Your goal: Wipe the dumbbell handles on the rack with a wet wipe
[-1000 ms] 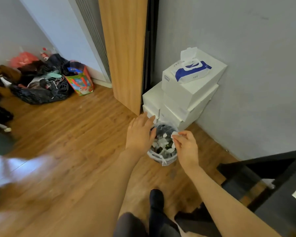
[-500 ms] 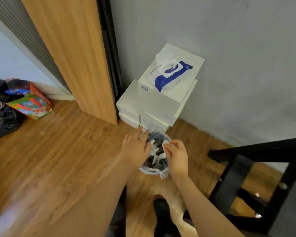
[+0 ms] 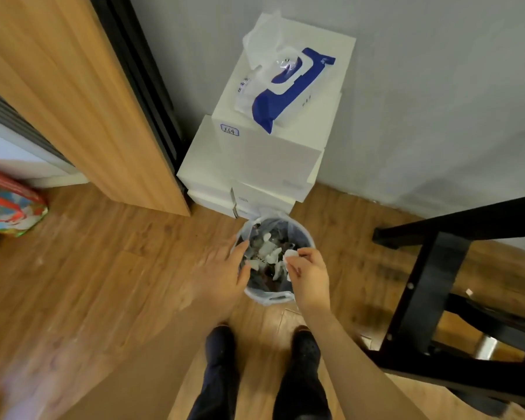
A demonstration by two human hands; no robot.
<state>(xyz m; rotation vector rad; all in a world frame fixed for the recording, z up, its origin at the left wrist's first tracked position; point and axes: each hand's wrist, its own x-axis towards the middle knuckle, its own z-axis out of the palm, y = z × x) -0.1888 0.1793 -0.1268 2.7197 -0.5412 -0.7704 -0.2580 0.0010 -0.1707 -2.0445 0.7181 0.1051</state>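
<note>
A small waste bin [image 3: 269,298] lined with a plastic bag stands on the wooden floor, holding several crumpled white wipes. Over its right rim my right hand [image 3: 309,275] pinches a crumpled white wet wipe [image 3: 289,256]. My left hand [image 3: 225,272] hovers with straight fingers at the bin's left rim. A blue-and-white pack of wet wipes [image 3: 285,89], its lid flap up, lies on a stack of white boxes [image 3: 261,159] against the wall behind the bin. No dumbbells are in view.
A black metal rack frame [image 3: 431,295] stands at the right. A wooden door panel [image 3: 82,101] rises at the left of the boxes. A colourful bag [image 3: 9,204] sits at the far left. My two dark shoes [image 3: 264,347] stand just before the bin.
The view has swung down and closer over the bin. Both hands stay at its rim, the right one still pinching the wipe, now lower over the opening.
</note>
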